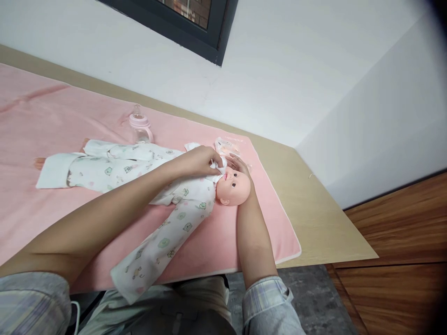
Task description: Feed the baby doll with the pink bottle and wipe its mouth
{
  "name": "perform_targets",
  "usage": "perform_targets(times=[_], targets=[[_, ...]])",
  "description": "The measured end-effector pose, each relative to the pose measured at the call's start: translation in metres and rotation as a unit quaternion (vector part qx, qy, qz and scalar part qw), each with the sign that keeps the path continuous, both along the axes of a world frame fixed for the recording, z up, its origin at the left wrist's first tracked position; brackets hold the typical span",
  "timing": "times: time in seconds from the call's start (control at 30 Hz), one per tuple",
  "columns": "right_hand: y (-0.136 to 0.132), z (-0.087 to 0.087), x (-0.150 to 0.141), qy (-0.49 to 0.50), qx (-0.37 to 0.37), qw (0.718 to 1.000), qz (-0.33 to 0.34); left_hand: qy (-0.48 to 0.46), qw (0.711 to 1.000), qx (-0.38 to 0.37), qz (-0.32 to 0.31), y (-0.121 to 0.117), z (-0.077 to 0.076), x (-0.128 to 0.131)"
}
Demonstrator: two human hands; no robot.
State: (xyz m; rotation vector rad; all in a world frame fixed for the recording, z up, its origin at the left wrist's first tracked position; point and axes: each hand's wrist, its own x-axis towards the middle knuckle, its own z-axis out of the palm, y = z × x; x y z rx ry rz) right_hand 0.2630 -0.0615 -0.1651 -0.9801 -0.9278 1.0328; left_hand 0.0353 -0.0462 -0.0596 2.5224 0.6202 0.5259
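Observation:
A baby doll (233,190) with a bald head lies on its back, its face toward the right end of the table. It wears a white printed sleepsuit (185,216), one sleeve hanging toward the near edge. My left hand (198,162) reaches across the doll's chest, its fingers closed in a pinch on a small white cloth (220,164) at the doll's mouth and chin. Around the far side of the doll's head curls my right hand (240,164), holding the head at the cheek; its palm is hidden.
A pink blanket (275,223) covers most of the wooden table (310,209). Beyond the doll's legs stands a baby bottle (140,128) with a pink collar and handle. A clear plastic packet (226,146) lies past my hands. A white wall and window frame (213,42) border the far side.

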Motion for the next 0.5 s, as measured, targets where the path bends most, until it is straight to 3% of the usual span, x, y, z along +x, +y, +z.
perform_targets(times=[0.2,0.5], targets=[[0.0086,-0.0087,0.0053,0.016,-0.032,0.999,0.013,-0.022,0.999,0.036,0.012,0.002,-0.0038,0.0027],[0.0054,-0.0035,0.0037,0.006,-0.002,1.0,0.02,-0.036,0.997,0.066,0.014,0.0013,-0.0105,0.0064]])
